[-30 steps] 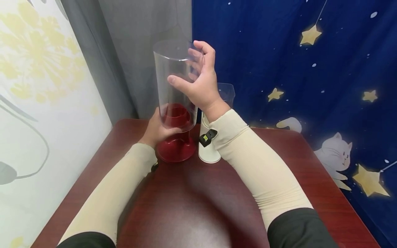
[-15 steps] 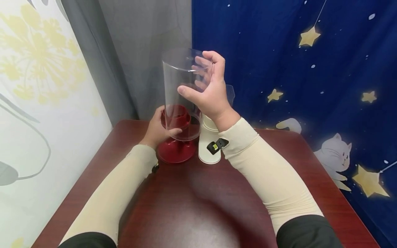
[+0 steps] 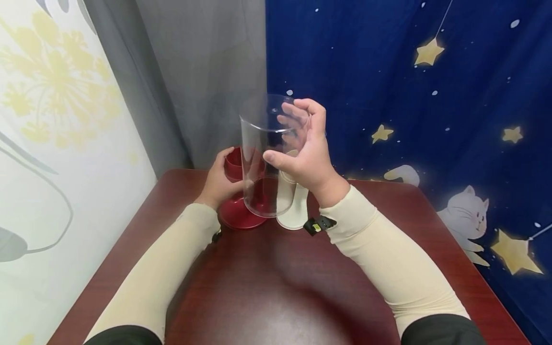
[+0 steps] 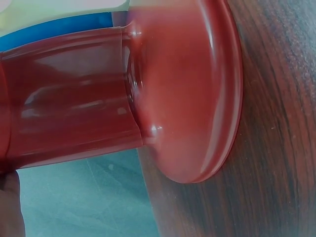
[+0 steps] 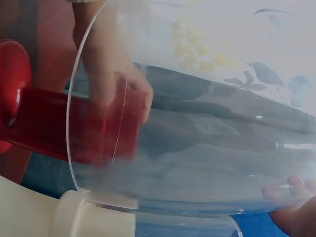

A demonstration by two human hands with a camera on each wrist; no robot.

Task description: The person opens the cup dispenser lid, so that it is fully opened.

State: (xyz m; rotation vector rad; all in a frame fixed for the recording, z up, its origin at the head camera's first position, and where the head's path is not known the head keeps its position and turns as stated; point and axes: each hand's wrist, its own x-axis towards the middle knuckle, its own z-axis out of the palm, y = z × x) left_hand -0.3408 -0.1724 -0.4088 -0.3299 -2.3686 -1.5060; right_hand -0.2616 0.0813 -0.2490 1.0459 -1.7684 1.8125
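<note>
My right hand (image 3: 290, 139) grips a tall clear plastic cylinder (image 3: 265, 163) near its top rim and holds it upright above the table, just in front of a red stand and a white stand. My left hand (image 3: 222, 179) is curled round the red stand's column (image 3: 234, 163); its round red base (image 3: 235, 218) sits on the table. The left wrist view shows the red base (image 4: 192, 94) and column (image 4: 69, 98) up close. In the right wrist view the clear cylinder (image 5: 197, 123) fills the frame, with the red column (image 5: 44, 123) and my left hand (image 5: 108, 74) seen through it.
A white stand (image 3: 294, 211) with a clear top stands right of the red one, partly behind the cylinder. The dark red wooden table (image 3: 276, 287) sits in a corner, with a grey curtain (image 3: 194, 72) behind, a blue star-patterned cloth (image 3: 409, 120) on the right and a floral panel (image 3: 56, 120) on the left.
My right hand has carried the clear cylinder off the red column, moving it down and right toward me. My left hand stays on the red stand.
</note>
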